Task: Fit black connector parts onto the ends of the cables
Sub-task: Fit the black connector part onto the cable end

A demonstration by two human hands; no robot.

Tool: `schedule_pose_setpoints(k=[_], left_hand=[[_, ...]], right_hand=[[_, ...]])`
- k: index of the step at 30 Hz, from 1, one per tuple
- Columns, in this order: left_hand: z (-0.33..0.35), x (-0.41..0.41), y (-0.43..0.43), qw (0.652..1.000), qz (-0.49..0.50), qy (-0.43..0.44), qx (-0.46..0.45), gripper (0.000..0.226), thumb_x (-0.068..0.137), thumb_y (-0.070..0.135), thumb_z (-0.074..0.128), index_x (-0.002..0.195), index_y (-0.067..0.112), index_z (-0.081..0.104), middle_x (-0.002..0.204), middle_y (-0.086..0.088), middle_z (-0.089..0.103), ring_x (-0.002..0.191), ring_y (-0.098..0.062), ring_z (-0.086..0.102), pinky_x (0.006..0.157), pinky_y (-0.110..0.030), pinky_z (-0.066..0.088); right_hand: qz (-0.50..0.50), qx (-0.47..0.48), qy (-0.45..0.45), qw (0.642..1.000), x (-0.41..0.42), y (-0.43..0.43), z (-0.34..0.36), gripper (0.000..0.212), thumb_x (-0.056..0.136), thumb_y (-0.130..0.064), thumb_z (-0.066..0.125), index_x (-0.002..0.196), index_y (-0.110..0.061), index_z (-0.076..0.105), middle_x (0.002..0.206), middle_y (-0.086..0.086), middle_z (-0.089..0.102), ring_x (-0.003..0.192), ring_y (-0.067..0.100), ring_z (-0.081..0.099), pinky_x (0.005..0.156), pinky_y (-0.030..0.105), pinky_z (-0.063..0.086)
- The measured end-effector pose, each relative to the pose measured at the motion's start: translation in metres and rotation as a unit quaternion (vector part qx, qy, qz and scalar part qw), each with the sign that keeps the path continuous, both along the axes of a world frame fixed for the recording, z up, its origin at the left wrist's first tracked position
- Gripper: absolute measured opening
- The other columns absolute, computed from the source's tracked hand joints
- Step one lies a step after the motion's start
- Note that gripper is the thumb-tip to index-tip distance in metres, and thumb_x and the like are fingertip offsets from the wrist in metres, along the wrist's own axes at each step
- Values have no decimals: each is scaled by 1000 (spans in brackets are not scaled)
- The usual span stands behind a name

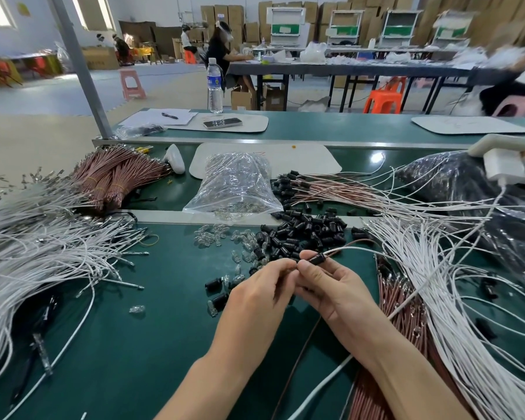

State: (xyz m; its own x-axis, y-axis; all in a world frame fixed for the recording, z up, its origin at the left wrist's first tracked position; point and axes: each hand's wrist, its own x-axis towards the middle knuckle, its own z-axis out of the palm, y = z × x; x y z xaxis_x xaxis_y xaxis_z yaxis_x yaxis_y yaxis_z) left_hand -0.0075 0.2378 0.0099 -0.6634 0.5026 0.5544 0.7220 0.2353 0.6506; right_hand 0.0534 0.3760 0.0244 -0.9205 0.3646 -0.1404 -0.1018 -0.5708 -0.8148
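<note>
Right hand: the right hand (340,294) is pinching a black cylindrical plastic connector part (315,258) between thumb and forefinger, just above the green bench mat (134,328).
Left hand: the left hand (259,287) is curling its fingers in, with the tips closing on that part's left end.
Cable: a thin brown cable (350,246) is trailing out of the part's right end.
Supply: a loose heap of black connector parts (303,234) is lying just beyond the hands, with small clear bulbs (215,235) scattered beside it.
Flanks: white cable bundles (43,247) are sprawling on the left, and more white cables (437,268) are fanning out on the right.
</note>
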Motion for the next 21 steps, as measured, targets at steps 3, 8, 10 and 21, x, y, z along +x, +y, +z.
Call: schedule_pose_setpoints(k=[3, 8, 10, 21], left_hand=[[3, 0, 2, 1000, 2, 19, -10, 14, 102, 32, 56, 115, 33, 59, 96, 18, 70, 88, 0, 65, 74, -15, 50], [2, -1, 2, 1000, -11, 24, -16, 15, 100, 39, 51, 114, 36, 56, 96, 18, 70, 88, 1, 66, 74, -18, 51], [2, -1, 2, 1000, -16, 11, -7, 16, 100, 41, 52, 115, 37, 56, 97, 20, 69, 91, 5, 66, 76, -16, 52], [0, -1, 2, 1000, 0, 1, -13, 15, 97, 36, 58, 110, 30, 60, 96, 21, 67, 91, 6, 63, 78, -11, 49]], right_hand=[[14, -6, -9, 1000, 1, 1, 2, 19, 76, -13, 77, 95, -12, 79, 88, 17, 74, 75, 20, 74, 66, 26, 60], [-2, -10, -21, 1000, 0, 1, 3, 14, 71, -12, 77, 84, -14, 82, 72, 9, 68, 61, 11, 67, 56, 19, 55], [-3, -11, -16, 1000, -1, 1, 4, 15, 69, -11, 77, 82, -14, 83, 69, 6, 66, 59, 10, 64, 55, 18, 54], [-1, 1, -9, 1000, 0, 3, -2, 37, 66, -12, 78, 102, -6, 71, 71, 6, 69, 59, 10, 65, 57, 18, 55]])
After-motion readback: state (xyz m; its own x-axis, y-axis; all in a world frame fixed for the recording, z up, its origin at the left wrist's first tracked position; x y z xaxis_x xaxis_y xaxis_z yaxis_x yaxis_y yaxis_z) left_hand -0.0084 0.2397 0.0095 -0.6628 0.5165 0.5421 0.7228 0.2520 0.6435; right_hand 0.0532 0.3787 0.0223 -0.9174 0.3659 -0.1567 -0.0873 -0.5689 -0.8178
